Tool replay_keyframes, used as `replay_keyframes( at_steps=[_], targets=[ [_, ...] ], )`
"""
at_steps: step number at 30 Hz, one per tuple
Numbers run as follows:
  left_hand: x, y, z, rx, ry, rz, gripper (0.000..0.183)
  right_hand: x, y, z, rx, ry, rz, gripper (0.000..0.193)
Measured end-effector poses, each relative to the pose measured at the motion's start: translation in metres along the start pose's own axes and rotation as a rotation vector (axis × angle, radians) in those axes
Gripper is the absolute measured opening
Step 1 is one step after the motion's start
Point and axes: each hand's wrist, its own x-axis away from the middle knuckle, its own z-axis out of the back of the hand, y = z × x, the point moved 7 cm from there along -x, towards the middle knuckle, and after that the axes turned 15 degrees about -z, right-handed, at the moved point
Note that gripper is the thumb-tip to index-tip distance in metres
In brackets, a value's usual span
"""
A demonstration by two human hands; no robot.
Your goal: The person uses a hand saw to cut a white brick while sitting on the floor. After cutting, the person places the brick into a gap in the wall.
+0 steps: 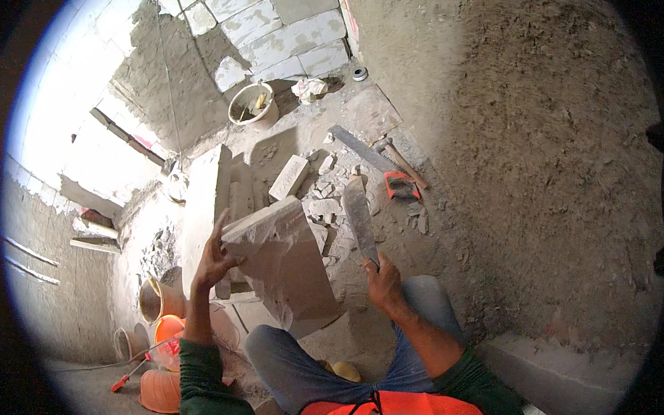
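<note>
A pale grey building block (pixel 286 257) stands tilted in front of my knees, its broad face toward me. My left hand (pixel 213 263) is at its upper left corner, fingers spread, with the thumb by the face. My right hand (pixel 384 282) is closed round the lower end of a machete (pixel 357 214). The broad, dusty blade points up and away, just right of the block, apart from it. Block rubble (pixel 325 208) lies on the ground beyond the block.
A handsaw (pixel 366 149) with an orange handle and a hammer (pixel 405 163) lie right of the rubble. A smaller block (pixel 289 177) and a long slab (pixel 206 201) are farther left. A bucket (pixel 253 105) stands at the back; orange buckets (pixel 160 391) sit at the left. A rough wall (pixel 549 149) rises on the right.
</note>
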Motion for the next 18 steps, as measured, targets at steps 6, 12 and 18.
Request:
replay_keyframes(
  at_steps=[6, 12, 18],
  targets=[
    [-0.023, 0.046, -0.009, -0.848, -0.390, 0.014, 0.069, -0.014, 0.015, -0.019, -0.057, 0.007, 0.015, 0.042],
    [-0.015, 0.072, -0.062, -1.035, -0.703, -0.347, 0.070, -0.013, 0.007, -0.021, 0.005, -0.176, -0.101, 0.058],
    [-0.006, 0.062, -0.061, -0.968, -0.761, -0.251, 0.065, -0.011, -0.003, -0.012, -0.099, -0.141, -0.013, 0.038]
  ],
)
